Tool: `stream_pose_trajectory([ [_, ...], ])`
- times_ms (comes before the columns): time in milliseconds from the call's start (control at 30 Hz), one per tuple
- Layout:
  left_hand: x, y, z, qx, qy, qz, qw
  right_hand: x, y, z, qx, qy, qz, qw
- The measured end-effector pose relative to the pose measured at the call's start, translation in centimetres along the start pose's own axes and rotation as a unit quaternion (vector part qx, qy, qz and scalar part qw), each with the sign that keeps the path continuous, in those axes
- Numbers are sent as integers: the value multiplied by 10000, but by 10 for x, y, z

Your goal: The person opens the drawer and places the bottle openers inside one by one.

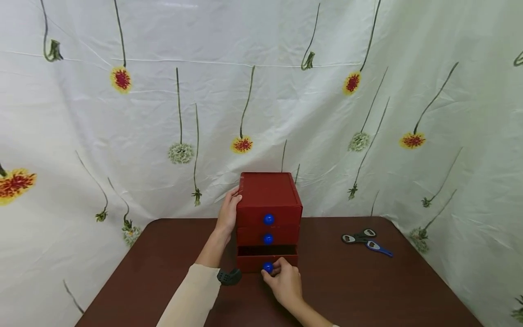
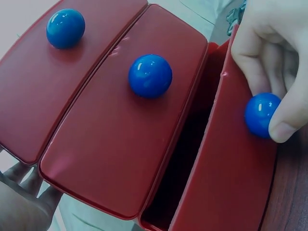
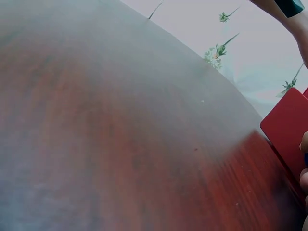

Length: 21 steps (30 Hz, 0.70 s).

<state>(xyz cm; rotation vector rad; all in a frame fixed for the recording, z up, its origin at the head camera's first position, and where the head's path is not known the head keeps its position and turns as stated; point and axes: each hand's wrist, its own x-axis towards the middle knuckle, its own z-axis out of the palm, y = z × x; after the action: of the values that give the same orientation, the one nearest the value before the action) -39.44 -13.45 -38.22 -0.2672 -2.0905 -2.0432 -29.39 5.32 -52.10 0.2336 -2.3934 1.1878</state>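
Observation:
A red three-drawer box (image 1: 269, 190) stands on the brown table, with a round blue knob on each drawer. Its bottom drawer (image 2: 226, 159) is pulled partway out, showing a dark gap behind its front; the upper two are closed. My right hand (image 1: 286, 281) pinches the bottom drawer's blue knob (image 2: 261, 114) between thumb and fingers. Against the box's left side rests my left hand (image 1: 228, 211), its fingers extended along the wall near the top. In the right wrist view only the fingertips (image 3: 304, 180) of the right hand show at the edge.
Several bottle openers lie on the table's right side: black ones (image 1: 359, 236) and a blue one (image 1: 379, 248). A white flower-printed cloth (image 1: 261, 104) hangs behind the table (image 1: 343, 290). A dark band (image 1: 229, 277) circles the left wrist.

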Motion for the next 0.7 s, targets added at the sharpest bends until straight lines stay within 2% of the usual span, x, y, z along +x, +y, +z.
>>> stream_pose_trajectory([
  [500,2,0,1,-142,-93,-67,9998,-14,-5,-9,18,-204,147,9997],
  [567,2,4,1,-143,-102,-130,9998,-16,-6,-10,25,-195,144,9997],
  [667,-5,17,1,-40,-124,-138,9998,-18,-7,-10,49,-204,142,9997],
  [700,-5,17,1,-18,-106,-127,9999,-19,-7,-11,63,-212,142,9997],
])
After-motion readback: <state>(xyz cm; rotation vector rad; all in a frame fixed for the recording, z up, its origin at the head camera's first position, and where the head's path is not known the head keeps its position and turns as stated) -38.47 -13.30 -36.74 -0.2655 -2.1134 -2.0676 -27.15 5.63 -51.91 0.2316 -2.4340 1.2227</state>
